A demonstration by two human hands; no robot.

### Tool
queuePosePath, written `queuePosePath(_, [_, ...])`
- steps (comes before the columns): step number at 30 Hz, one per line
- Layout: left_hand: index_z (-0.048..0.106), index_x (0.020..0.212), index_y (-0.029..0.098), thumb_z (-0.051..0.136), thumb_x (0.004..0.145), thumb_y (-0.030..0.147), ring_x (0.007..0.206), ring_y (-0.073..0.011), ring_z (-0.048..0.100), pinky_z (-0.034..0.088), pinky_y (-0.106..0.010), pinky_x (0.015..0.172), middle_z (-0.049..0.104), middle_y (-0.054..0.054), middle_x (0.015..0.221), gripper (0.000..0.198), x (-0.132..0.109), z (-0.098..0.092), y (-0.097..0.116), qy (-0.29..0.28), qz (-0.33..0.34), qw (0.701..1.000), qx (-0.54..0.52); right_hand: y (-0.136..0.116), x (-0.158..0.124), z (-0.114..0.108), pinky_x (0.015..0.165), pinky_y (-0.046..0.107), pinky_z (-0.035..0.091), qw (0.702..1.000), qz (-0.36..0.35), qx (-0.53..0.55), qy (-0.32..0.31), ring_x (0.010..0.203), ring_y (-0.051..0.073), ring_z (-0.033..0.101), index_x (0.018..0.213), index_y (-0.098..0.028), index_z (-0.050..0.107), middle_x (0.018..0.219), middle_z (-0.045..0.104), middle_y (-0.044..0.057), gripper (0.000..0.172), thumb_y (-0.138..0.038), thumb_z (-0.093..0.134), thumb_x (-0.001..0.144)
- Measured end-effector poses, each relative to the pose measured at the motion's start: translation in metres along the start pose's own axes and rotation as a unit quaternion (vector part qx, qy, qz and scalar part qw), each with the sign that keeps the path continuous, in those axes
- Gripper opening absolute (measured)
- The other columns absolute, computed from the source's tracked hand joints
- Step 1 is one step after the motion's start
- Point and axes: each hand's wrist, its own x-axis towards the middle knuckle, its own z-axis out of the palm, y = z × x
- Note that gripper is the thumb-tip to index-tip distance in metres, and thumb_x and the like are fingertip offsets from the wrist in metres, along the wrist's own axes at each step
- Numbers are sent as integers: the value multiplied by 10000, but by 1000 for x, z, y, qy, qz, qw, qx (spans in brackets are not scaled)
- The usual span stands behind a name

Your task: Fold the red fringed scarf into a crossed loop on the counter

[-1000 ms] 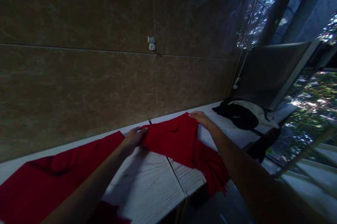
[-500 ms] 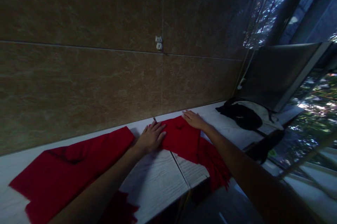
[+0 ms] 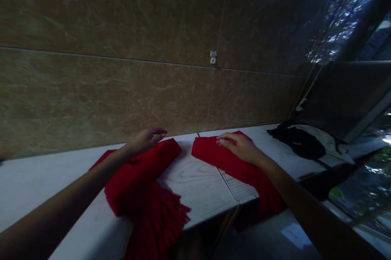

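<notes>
Two red fringed scarf pieces lie on a white wood-grain table (image 3: 198, 182) with a bare gap between them. My left hand (image 3: 146, 140) hovers over the far edge of the left red scarf (image 3: 137, 178), fingers loosely extended and holding nothing. That scarf's fringe (image 3: 155, 223) hangs over the table's front edge. My right hand (image 3: 240, 146) rests palm down on the right red scarf (image 3: 214, 154), fingertips at its far left corner. The right scarf's end drops off the front edge beside my right forearm.
A brown tiled wall (image 3: 122, 89) with a small white hook (image 3: 213, 57) runs right behind the table. A black and white garment (image 3: 301, 142) lies at the table's far right. A seam (image 3: 227, 186) splits the tabletop. Windows and foliage are at the right.
My left hand left the right scarf and moved over to the left one, which now lies narrower with its fringe over the front edge. My right hand stayed on the right scarf. The view swung left.
</notes>
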Motion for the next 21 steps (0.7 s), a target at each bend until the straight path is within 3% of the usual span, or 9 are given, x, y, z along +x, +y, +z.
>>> queuePosePath(3, [824,784,271,860,624,564,934,-300,749,587,-345,930,840,-70,916,335,-31,-45,-27,50,-11,999,7,-29,-37,55,820,339,571,994,5,43,-98,911,227,740,1046,-233,795,979,808,64,290,-461,651,940])
queuePosePath(5, [810,744,260,856,602,602,925,-306,747,587,-353,929,837,-80,889,373,-46,-76,-42,88,-34,995,10,-36,-51,87,664,281,492,986,23,32,-161,728,181,664,855,-212,748,767,733,29,279,-455,639,938])
queuePosePath(8, [780,719,246,818,636,597,909,-302,743,587,-354,914,828,-91,862,362,-58,-116,-60,150,-64,986,33,-39,-44,118,550,263,333,984,15,0,-175,585,132,475,650,-216,571,598,537,-29,385,-474,620,932])
queuePosePath(10, [773,750,242,774,699,557,921,-296,745,586,-355,914,827,-100,899,319,-60,-130,-68,174,-58,982,49,-42,-23,130,542,268,309,988,-15,0,-151,571,127,419,605,-229,464,580,461,-41,471,-529,588,946])
queuePosePath(13, [794,866,239,686,804,490,987,-304,758,578,-397,991,830,-116,1009,280,-60,-127,-82,161,-27,984,69,-52,22,148,630,287,451,994,-75,7,-76,653,162,544,668,-234,537,664,576,-7,451,-558,539,981])
queuePosePath(16, [813,997,235,588,899,453,1254,-337,700,482,-464,1171,805,-138,1239,329,-59,-107,-101,103,19,985,137,-61,68,179,982,382,545,994,-107,-35,-8,1054,240,710,1009,-216,742,1096,776,107,328,-455,518,1018])
queuePosePath(18, [809,1124,232,519,962,439,1452,-350,572,349,-535,1277,741,-137,1403,391,-60,-91,-115,60,42,977,198,-61,94,206,1195,484,435,991,-79,-107,-11,1362,285,627,1273,-199,739,1437,695,168,386,-396,500,1041])
queuePosePath(21, [738,1361,277,442,1029,449,1584,-358,413,190,-640,1317,622,-104,1566,477,-64,-73,-132,-4,49,962,269,-51,121,242,1297,602,264,972,-31,-229,-37,1570,320,429,1477,-210,652,1653,513,165,466,-372,462,1083])
